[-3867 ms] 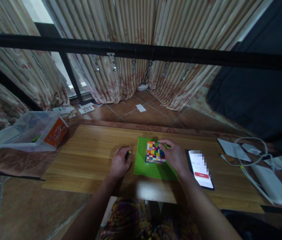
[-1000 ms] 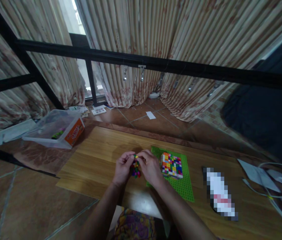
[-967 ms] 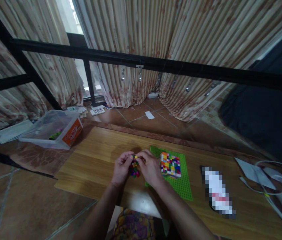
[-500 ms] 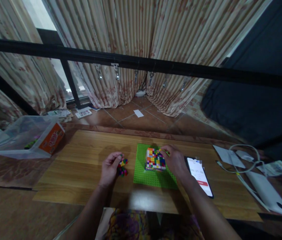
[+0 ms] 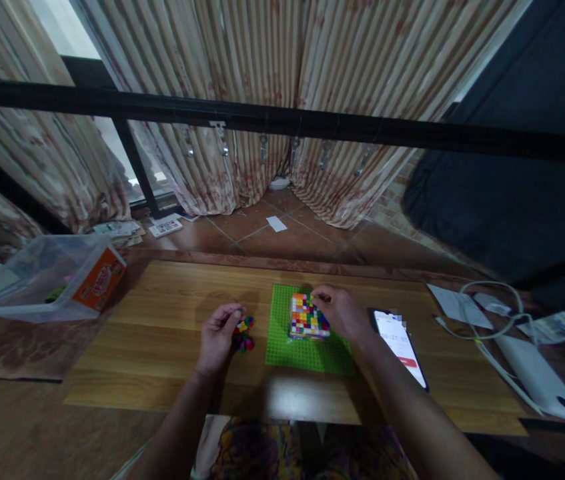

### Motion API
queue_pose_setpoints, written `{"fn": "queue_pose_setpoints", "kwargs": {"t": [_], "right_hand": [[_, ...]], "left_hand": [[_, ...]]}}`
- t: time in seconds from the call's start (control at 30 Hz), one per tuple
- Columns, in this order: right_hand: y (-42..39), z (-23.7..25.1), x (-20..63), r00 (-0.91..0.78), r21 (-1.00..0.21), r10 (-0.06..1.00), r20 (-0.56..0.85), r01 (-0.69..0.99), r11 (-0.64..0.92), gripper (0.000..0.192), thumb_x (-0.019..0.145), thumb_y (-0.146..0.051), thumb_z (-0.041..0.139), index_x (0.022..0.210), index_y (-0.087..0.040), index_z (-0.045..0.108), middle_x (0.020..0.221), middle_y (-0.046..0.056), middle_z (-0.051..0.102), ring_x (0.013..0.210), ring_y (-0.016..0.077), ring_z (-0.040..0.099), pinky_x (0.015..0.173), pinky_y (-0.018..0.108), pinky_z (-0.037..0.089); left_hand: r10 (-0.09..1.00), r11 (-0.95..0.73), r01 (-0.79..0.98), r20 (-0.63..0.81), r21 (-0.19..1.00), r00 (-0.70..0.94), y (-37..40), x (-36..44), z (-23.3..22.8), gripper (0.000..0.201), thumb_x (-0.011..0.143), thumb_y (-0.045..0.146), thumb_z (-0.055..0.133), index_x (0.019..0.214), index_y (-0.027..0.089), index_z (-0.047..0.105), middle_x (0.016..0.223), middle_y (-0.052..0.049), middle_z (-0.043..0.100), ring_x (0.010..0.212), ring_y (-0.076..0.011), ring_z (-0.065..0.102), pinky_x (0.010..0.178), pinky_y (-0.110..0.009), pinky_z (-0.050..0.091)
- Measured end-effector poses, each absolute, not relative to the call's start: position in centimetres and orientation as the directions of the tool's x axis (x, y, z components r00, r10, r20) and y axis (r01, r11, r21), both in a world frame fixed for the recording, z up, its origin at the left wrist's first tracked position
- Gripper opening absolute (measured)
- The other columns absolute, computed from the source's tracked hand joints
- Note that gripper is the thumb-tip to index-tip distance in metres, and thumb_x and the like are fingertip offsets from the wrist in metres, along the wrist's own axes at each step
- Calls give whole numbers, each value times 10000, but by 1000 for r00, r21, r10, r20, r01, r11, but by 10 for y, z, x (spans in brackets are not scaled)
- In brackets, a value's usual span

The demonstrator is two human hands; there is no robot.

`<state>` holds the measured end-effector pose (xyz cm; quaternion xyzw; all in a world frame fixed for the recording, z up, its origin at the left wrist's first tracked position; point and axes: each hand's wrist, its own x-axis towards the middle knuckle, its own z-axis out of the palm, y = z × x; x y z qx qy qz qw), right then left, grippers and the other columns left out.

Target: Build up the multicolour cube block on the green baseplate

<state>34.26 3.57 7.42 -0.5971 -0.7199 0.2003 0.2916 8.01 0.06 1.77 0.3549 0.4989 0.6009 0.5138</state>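
Note:
A block built of many-coloured toy bricks [image 5: 307, 319] sits on a green studded baseplate [image 5: 282, 353]. My right hand [image 5: 335, 308] is closed in a pinch at the block's far right corner, its fingertips over the top layer. A small brick seems to be between them, mostly hidden. To the left of the baseplate lies a little pile of loose toy bricks [image 5: 245, 337] in red, yellow, green and other colours. Beside it, my left hand [image 5: 219, 333] has thumb and forefinger pinched together, with a small dark green brick at the tips.
A phone [image 5: 399, 347] with a running timer lies right of my right forearm on the wooden table [image 5: 162, 347]. At left stands a clear plastic bin [image 5: 37, 280] with an orange label. White cables [image 5: 487, 340] and papers lie at right. A dark bar [image 5: 262, 110] crosses before the curtains.
The right hand has shifted slightly left over the far edge of the brick block. The left hand stays pinched by the pile. The whole view has moved a little.

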Motion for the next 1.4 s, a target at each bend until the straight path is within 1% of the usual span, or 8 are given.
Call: {"fn": "queue_pose_setpoints", "kwargs": {"t": [0.17,0.5,0.93,1.03,1.13,1.2,1.3,1.4], "right_hand": [[47,72,349,-113,-716,988,101,682,151,132,760,-219,600,751,-194,729,750,22,735,680,161,651,655,264,466],[50,72,352,-113,-746,991,76,653,132,143,743,-268,626,741,-200,752,730,26,745,648,170,668,601,262,487],[56,67,355,-192,-737,980,55,654,170,146,740,-239,612,733,-171,740,695,21,731,624,156,643,618,260,475],[50,65,356,-147,-777,986,84,610,157,165,729,-263,640,820,-170,742,782,44,749,696,179,675,681,292,511],[36,70,354,11,-813,987,159,569,124,248,754,-315,646,944,-178,729,914,77,751,803,205,693,763,344,532],[20,79,348,80,-813,974,210,567,129,236,803,-336,607,946,-192,727,928,80,746,817,207,689,778,359,530],[-8,97,327,34,-825,959,280,520,222,217,858,-355,566,915,-219,726,936,63,738,836,194,678,782,342,524],[-31,109,301,-113,-825,941,318,456,333,195,892,-315,547,950,-236,715,950,40,725,875,175,667,813,322,512]], "left_hand": [[971,20,-239,-76,971,-228,1,79,16,287,710,372,751,903,170,684,874,-53,702,759,-141,650,660,-257,548],[970,45,-324,-119,945,-211,0,81,17,298,696,364,772,906,173,680,850,-38,699,717,-132,652,633,-268,566],[972,29,-301,-97,953,-214,1,80,15,330,679,381,776,903,161,673,841,-41,695,709,-126,653,610,-240,545],[966,-2,-292,-74,957,-249,0,79,16,335,676,399,774,891,162,674,811,-30,691,680,-114,637,616,-244,541],[959,-27,-265,-50,964,-278,-4,77,23,330,693,417,758,894,169,678,820,-33,697,688,-123,639,633,-259,539],[962,-30,-235,-36,971,-270,-9,78,31,317,718,435,736,895,177,681,828,-39,704,704,-134,645,637,-264,533],[980,-26,-203,-16,979,-201,-21,87,48,305,762,450,695,907,181,688,825,-55,715,730,-147,653,672,-270,523],[996,6,-229,-27,973,-90,-34,106,64,319,793,441,669,956,167,686,816,-63,719,711,-144,646,701,-271,509]]}}
